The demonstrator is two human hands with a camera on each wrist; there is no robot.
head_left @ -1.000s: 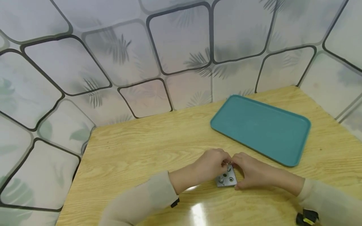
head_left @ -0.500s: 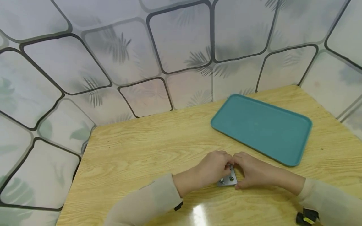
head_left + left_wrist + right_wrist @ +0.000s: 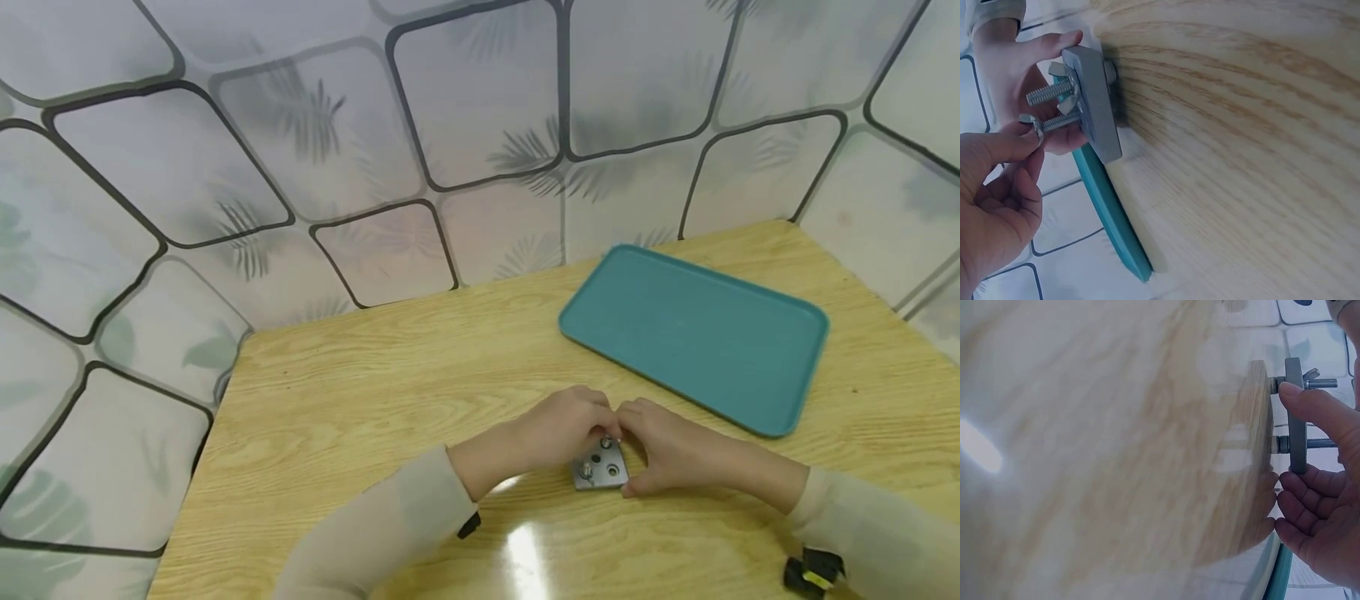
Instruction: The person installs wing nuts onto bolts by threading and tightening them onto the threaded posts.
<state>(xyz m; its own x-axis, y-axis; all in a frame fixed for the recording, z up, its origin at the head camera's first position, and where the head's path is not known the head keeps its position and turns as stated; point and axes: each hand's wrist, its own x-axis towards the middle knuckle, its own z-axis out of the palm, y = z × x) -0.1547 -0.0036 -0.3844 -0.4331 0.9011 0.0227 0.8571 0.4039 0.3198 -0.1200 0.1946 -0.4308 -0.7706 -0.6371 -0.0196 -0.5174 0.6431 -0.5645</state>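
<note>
on a wood-grain table (image 3: 375, 400), well in from the left edge, a metal plate (image 3: 602, 477) is sitting between two hands. two bolts (image 3: 586, 472) are standing on it, one by its near left corner, the other at its far end, where the fingers of the left hand (image 3: 566, 427) are resting close over it. the right hand (image 3: 667, 442) is holding the plate's right side, thumb touching the near right corner. a teal tray (image 3: 693, 342) is lying towards the table's far right corner, and a leaf-patterned wall covering (image 3: 502, 233) is rising behind the far edge.
</note>
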